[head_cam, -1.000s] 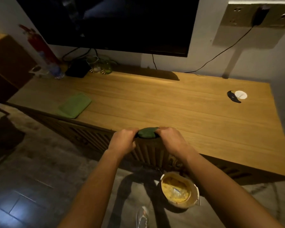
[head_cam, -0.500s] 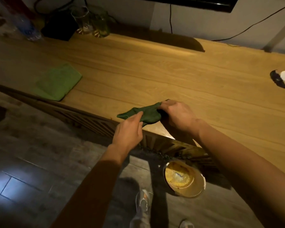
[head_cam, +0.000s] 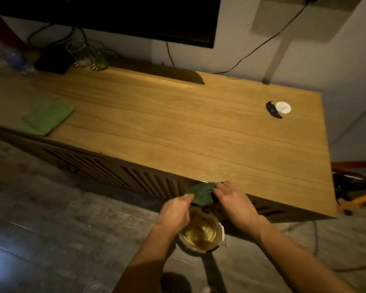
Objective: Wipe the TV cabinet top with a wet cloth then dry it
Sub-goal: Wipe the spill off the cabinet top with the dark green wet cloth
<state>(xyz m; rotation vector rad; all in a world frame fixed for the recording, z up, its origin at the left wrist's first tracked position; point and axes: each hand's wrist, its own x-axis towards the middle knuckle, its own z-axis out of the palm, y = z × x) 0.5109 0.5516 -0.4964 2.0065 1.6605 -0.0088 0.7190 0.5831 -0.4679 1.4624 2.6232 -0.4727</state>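
The dark cloth (head_cam: 201, 195) has come back off the worktop (head_cam: 199, 134) edge and is now over the bucket (head_cam: 201, 233). The left hand (head_cam: 175, 210) and right hand (head_cam: 235, 204) both pinch it, so wiping likely hasn't begun.

You have bare wood across the middle of the cabinet top (head_cam: 178, 127). Blockers: folded green cloth (head_cam: 48, 116) front-left, glasses (head_cam: 87, 55) and black box (head_cam: 53, 60) back-left, white disc (head_cam: 284, 107) beside a black object (head_cam: 273, 110) at right.
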